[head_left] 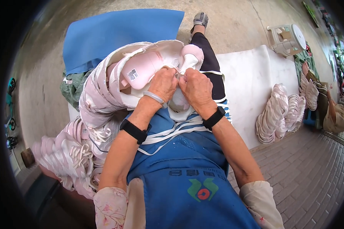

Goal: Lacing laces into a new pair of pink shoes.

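Observation:
On my lap lies a pink and white shoe upper (190,60), its rounded pink end pointing away from me. My left hand (164,84) is closed, pinching at the upper's middle opening. Right beside it, my right hand (197,87) is closed too, its fingertips meeting the left ones there. A thin strand seems to show between the fingertips, too small to make out. Loose white shoelaces (168,131) lie across my blue apron (179,156). Left of my hands curves a nested stack of pink shoe uppers (95,89), with a pink tongue (143,68) bearing a white label.
More shoe uppers (67,152) are heaped at lower left. A blue sheet (118,36) lies beyond the stack. To the right, bundled uppers (273,114) rest on a white sheet (244,91). A white stool (288,40) stands farther back, and another person (334,114) sits at far right.

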A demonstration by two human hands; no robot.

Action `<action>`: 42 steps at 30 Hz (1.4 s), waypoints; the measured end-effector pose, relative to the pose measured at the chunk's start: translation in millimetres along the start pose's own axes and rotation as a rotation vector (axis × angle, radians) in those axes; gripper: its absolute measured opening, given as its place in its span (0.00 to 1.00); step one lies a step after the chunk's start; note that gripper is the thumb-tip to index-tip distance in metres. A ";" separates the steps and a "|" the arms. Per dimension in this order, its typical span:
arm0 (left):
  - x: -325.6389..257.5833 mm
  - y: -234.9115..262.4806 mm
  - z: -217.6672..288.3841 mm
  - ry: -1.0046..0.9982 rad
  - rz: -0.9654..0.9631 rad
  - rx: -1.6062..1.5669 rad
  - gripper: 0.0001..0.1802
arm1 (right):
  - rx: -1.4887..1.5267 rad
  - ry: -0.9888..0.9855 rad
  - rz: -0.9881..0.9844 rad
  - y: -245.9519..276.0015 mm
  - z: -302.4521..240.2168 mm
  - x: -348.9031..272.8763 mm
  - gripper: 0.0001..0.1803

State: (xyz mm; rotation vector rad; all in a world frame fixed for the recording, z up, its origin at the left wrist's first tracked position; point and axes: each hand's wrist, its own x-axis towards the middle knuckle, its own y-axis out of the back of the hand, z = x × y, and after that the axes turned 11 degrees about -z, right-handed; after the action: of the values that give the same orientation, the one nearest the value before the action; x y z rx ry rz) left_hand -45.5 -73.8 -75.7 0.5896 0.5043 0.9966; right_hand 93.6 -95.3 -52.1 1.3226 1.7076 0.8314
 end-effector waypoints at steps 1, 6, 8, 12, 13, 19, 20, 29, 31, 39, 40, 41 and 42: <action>-0.6 0.0 -0.5 -0.009 0.019 0.031 0.12 | -0.031 0.019 0.012 -1.6 0.3 0.8 0.13; -0.2 0.8 2.3 0.011 0.009 0.028 0.11 | -0.047 0.077 0.039 -5.1 2.7 -1.6 0.10; -1.4 3.9 6.0 0.082 0.012 -0.064 0.10 | -0.053 0.111 0.044 -5.1 2.5 -5.8 0.10; 0.9 15.4 11.3 0.118 -0.089 -0.082 0.06 | -0.102 0.227 0.058 -7.0 5.4 -8.9 0.09; 2.1 17.2 13.1 0.128 -0.127 -0.097 0.06 | -0.126 0.239 0.066 -6.9 5.4 -7.3 0.09; 1.5 10.7 17.3 0.102 -0.074 -0.052 0.06 | -0.069 0.301 -0.022 7.2 11.0 0.2 0.09; -1.1 10.2 18.0 0.090 -0.002 0.000 0.06 | -0.065 0.303 -0.025 14.4 12.0 -5.0 0.09; -9.2 78.1 74.4 -0.013 -0.352 0.145 0.19 | 0.299 0.443 0.085 64.5 31.6 -25.8 0.08; 8.4 101.1 83.1 0.259 -0.718 0.056 0.23 | 0.407 0.519 0.202 52.9 22.2 -8.7 0.06; 72.9 38.3 22.2 0.124 -0.347 -0.198 0.32 | 1.165 0.180 -0.163 30.3 -2.7 -5.4 0.17; 75.8 34.7 20.2 0.124 -0.348 -0.198 0.32 | 1.195 0.116 -0.276 31.9 2.6 -7.3 0.18; 78.3 31.7 18.0 0.151 -0.394 -0.340 0.34 | 1.226 0.105 -0.292 33.1 6.1 -8.5 0.20; 81.2 29.6 15.6 0.177 -0.438 -0.482 0.36 | 1.225 0.104 -0.291 36.2 10.0 -11.9 0.20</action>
State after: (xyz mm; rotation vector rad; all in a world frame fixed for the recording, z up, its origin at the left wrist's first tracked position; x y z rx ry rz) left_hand -17.1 6.5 -54.6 -0.0450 0.4989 0.7135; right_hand 120.0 -98.1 -23.0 1.6726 2.5312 -0.4623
